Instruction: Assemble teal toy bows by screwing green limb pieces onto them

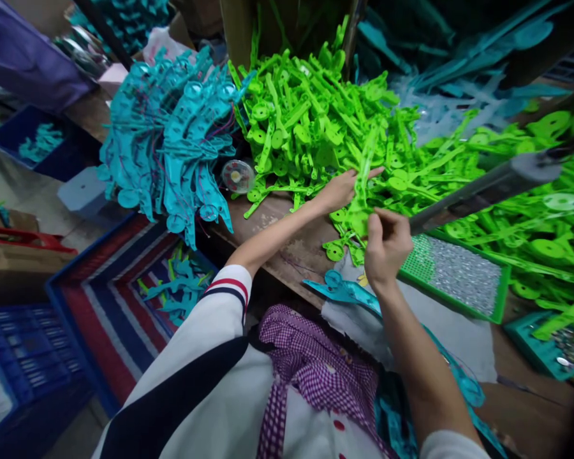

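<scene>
A long bright green plastic piece (pixel 363 185) stands upright between my hands over the wooden bench (pixel 291 255). My left hand (pixel 342 189) grips it from the left side, fingers curled round its middle. My right hand (pixel 386 244) pinches its round lower end from below. Behind them lies a big heap of the same green plastic pieces (pixel 316 121). To the left hangs a bundle of teal plastic pieces (pixel 172 140) strung on thread.
A green tray of small silver beads (pixel 454 271) lies right of my hands, a teal tray (pixel 555 344) farther right. A grey metal bar (pixel 488 188) crosses above. A small round clear container (pixel 238 176) sits between the heaps. A striped bag with teal pieces (pixel 124 299) stands below left.
</scene>
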Available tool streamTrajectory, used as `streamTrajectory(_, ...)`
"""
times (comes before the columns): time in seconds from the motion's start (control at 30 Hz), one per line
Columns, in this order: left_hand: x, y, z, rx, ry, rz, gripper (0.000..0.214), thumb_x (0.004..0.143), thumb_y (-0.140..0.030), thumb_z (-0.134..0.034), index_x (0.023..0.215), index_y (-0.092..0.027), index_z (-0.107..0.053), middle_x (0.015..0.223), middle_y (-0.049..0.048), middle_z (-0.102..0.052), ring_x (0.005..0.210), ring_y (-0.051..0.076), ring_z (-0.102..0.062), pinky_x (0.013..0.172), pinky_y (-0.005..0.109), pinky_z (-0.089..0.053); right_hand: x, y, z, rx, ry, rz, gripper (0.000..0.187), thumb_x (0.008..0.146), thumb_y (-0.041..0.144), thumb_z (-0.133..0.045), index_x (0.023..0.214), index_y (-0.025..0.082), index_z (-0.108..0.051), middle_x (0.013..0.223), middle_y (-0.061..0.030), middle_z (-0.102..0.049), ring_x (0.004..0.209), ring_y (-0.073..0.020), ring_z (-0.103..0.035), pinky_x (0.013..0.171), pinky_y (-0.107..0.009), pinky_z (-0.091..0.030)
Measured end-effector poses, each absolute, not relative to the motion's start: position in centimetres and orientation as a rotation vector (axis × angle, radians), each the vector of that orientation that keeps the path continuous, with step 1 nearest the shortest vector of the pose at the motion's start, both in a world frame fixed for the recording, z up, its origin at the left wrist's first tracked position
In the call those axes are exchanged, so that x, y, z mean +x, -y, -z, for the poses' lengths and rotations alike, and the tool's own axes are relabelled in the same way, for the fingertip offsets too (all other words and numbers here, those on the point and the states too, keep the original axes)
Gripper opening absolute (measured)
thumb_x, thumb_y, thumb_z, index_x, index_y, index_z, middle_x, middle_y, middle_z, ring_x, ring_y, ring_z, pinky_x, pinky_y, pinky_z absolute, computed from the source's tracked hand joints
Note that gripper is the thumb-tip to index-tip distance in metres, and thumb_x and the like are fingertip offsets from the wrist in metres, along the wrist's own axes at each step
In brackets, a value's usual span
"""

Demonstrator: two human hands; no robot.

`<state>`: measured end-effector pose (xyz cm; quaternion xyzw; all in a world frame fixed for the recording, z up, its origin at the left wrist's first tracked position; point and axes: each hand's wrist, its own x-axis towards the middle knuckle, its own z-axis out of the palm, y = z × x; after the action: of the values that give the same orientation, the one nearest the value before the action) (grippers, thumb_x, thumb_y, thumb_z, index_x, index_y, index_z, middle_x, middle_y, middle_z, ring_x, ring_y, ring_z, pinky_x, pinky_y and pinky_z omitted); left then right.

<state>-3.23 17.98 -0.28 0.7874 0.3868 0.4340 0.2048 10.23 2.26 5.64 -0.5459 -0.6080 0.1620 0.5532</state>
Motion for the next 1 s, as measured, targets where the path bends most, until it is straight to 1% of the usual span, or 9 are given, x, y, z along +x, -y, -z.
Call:
streamTrajectory(0.13, -6.0, -12.9, -0.5, 2.281, -0.945, -0.87, 0.042, 0.097, -0.027, -0.058, 0.139, -0.03, -0.063, 0.106, 0.0072, -0.073, 0.098, 0.024, -0.069, 0.095, 0.04, -0.053, 15.3, 7.0, -3.7, -1.276, 1.522, -0.413, 0.015, 0.093, 0.033, -0.064, 0.105, 0.026, -0.07, 0.094, -0.0044, -0.072, 0.084, -0.0202, -0.07, 0.071, -0.034, -0.057)
streamTrajectory(0.27, -7.6, -8.2, -0.2, 2.507, -0.762, -0.4, 0.057, 0.078, -0.037, -0.083, 0.132, -0.037, -0.067, 0.143, 0.0092, -0.059, 0.133, 0.031, -0.053, 0.112, 0.047, -0.042, 20.2, 13.6, -3.6, -1.364, 1.718, -0.731, 0.013, 0.092, 0.03, -0.065, 0.103, 0.029, -0.072, 0.088, -0.0028, -0.075, 0.074, -0.0212, -0.072, 0.061, -0.033, -0.059)
streamTrajectory(0.37, -7.7, -8.3, 0.6, 2.638, -0.692, -0.241, 0.055, 0.081, -0.03, -0.08, 0.132, -0.043, -0.065, 0.154, 0.0065, -0.05, 0.145, 0.031, -0.041, 0.118, 0.054, -0.032, 21.3, 15.2, -4.9, -1.364, 1.824, -0.983, 0.012, 0.094, 0.032, -0.062, 0.1, 0.029, -0.071, 0.085, -0.0007, -0.075, 0.071, -0.0201, -0.073, 0.058, -0.03, -0.058)
streamTrajectory(0.53, -6.4, -12.9, 1.5, 2.667, -0.828, -0.512, 0.043, 0.088, -0.016, -0.069, 0.123, -0.04, -0.07, 0.147, 0.0071, -0.057, 0.14, 0.031, -0.048, 0.115, 0.057, -0.03, 20.3, 13.3, -5.7, -1.35, 1.995, -1.093, 0.015, 0.098, 0.035, -0.056, 0.101, 0.027, -0.068, 0.089, -0.0003, -0.076, 0.077, -0.0186, -0.073, 0.065, -0.029, -0.058)
streamTrajectory(0.7, -5.2, -13.9, 0.9, 2.486, -0.913, -0.722, 0.027, 0.084, -0.026, -0.076, 0.11, -0.03, -0.076, 0.142, 0.0098, -0.059, 0.137, 0.032, -0.051, 0.113, 0.052, -0.036, 19.5, 8.6, -3.3, -1.373, 2.171, -0.946, 0.022, 0.099, 0.041, -0.052, 0.102, 0.024, -0.066, 0.093, -0.0045, -0.076, 0.08, -0.0208, -0.072, 0.069, -0.032, -0.055)
streamTrajectory(0.8, -7.2, -10.2, 0.0, 2.292, -0.951, -0.849, 0.038, 0.084, -0.032, -0.076, 0.121, -0.027, -0.073, 0.138, 0.0128, -0.061, 0.131, 0.031, -0.056, 0.109, 0.047, -0.043, 19.5, 6.0, -2.1, -1.391, 2.201, -0.846, 0.024, 0.098, 0.042, -0.052, 0.103, 0.023, -0.064, 0.09, -0.0049, -0.075, 0.077, -0.0213, -0.071, 0.069, -0.033, -0.053)
streamTrajectory(0.87, -9.2, -6.3, -0.2, 2.143, -1.076, -0.909, 0.034, 0.093, -0.036, -0.066, 0.125, -0.026, -0.071, 0.122, 0.0122, -0.068, 0.115, 0.027, -0.064, 0.102, 0.043, -0.048, 19.6, 4.7, -1.9, -1.392, 2.183, -0.831, 0.025, 0.097, 0.043, -0.053, 0.102, 0.022, -0.064, 0.09, -0.0052, -0.075, 0.076, -0.0209, -0.07, 0.068, -0.033, -0.052)
streamTrajectory(0.93, -11.1, -2.3, 0.3, 2.111, -1.158, -0.822, 0.029, 0.094, -0.038, -0.063, 0.119, -0.026, -0.073, 0.109, 0.0093, -0.071, 0.105, 0.025, -0.065, 0.099, 0.041, -0.048, 19.5, 3.6, -1.9, -1.373, 2.16, -0.866, 0.026, 0.096, 0.044, -0.053, 0.1, 0.021, -0.065, 0.088, -0.0051, -0.075, 0.074, -0.0202, -0.069, 0.067, -0.032, -0.051)
streamTrajectory(1.0, -12.1, 0.6, 1.2, 2.198, -1.145, -0.646, 0.029, 0.09, -0.039, -0.071, 0.116, -0.028, -0.074, 0.113, 0.0083, -0.069, 0.108, 0.026, -0.063, 0.102, 0.043, -0.045, 19.4, 2.6, -2.1, -1.356, 2.148, -0.934, 0.027, 0.094, 0.045, -0.054, 0.098, 0.021, -0.065, 0.084, -0.0047, -0.074, 0.071, -0.0195, -0.068, 0.065, -0.031, -0.05)
